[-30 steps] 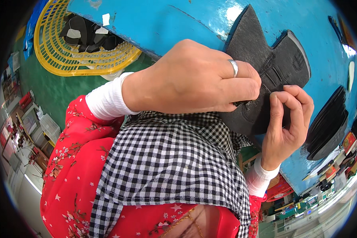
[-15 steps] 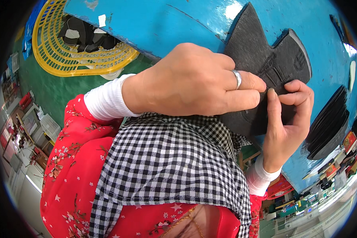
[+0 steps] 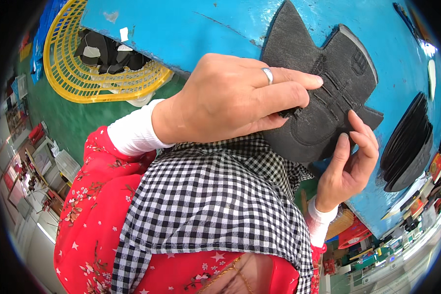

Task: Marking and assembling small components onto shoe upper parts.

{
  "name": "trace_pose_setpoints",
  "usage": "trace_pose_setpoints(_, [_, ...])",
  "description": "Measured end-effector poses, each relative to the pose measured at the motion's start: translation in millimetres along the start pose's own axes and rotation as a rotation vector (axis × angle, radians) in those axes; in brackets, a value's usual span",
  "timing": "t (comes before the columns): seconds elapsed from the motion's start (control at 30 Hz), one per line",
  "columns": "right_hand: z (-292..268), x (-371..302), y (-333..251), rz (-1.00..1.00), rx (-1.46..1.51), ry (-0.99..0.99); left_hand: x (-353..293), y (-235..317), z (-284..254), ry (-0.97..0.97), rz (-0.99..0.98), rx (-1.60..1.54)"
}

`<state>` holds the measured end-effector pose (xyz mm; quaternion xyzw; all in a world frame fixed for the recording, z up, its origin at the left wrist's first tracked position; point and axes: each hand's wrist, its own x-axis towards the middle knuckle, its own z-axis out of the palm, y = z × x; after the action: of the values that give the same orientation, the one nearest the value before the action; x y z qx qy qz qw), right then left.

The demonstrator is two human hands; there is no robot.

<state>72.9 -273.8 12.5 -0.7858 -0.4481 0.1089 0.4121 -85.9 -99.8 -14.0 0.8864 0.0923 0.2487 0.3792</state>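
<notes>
A black textile shoe upper [image 3: 318,117] lies flattened on the blue table, with raised stitched lines and narrow loops across its middle. My left hand [image 3: 235,98], with a ring on one finger, reaches over it from the left. Its fingertips rest on the upper's middle. A small dark bit [image 3: 290,112] shows between thumb and fingers, too hidden to name. At the upper's lower right edge is my right hand [image 3: 350,159], its thumb and forefinger apart and their tips touching the black fabric.
A yellow plastic basket [image 3: 103,95] holding black cut pieces stands left of the blue table [image 3: 181,29]. To the right a stack of black pieces [image 3: 406,147] lies on the tabletop. A white paper scrap [image 3: 124,34] sits near the table's left edge.
The right fingers have parted from their pinch at the upper's middle and moved down to its edge. The left hand has shifted slightly left, and the upper lies more exposed, moved a little left.
</notes>
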Motion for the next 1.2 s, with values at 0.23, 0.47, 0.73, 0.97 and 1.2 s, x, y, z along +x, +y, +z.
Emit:
trace_pose_setpoints(0.23, [4.2, -1.8, 6.8, -0.015, 0.044, 0.017, -1.6, -5.2, 0.3, -0.027, 0.030, -0.010])
trace_pose_setpoints(0.47, [8.5, 9.8, 5.7, 0.087, 0.108, 0.089, -2.7, -5.7, 0.7, -0.039, 0.043, 0.036])
trace_pose_setpoints(0.73, [9.2, 23.6, -0.1, 0.094, -0.060, 0.057, -1.5, -4.9, -0.1, -0.034, 0.064, 0.051])
trace_pose_setpoints(0.97, [-3.3, 19.2, 18.2, 0.130, 0.291, 0.141, 5.6, -2.0, 0.1, 0.004, -0.018, -0.073])
trace_pose_setpoints(1.2, [-67.4, 20.7, 26.2, 0.006, -0.053, 0.342, 8.1, -5.3, 1.1, 0.136, -0.056, -0.241])
